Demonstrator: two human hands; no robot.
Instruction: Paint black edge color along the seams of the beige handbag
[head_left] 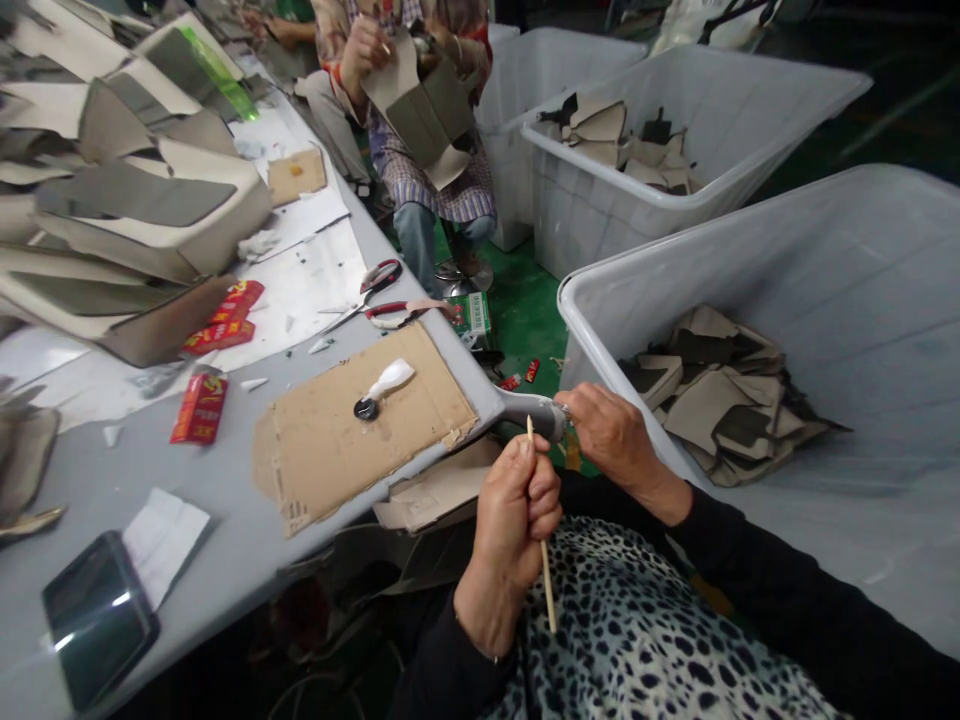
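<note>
My left hand [511, 505] is closed around a thin, pointed wooden stick [549, 590], which sticks out above and below the fist. To the right of it, my right hand [611, 435] pinches the end of a grey, curved piece [534, 412] at the table corner. What exactly that piece is, I cannot make out. Left of my hands lies a brown cardboard sheet [322, 430] on the table. On it rests a small white tool with a round black end [394, 378]. A folded beige-grey panel [442, 488] shows under the table edge, beside my left wrist.
Beige-grey pieces [150, 200] are heaped on the grey table [247, 540], with scissors [382, 275], red packets [199, 408] and a phone [101, 610]. Right stands a large grey bin [750, 250] holding more pieces [739, 400]. Opposite, a seated person [427, 200] handles a similar piece.
</note>
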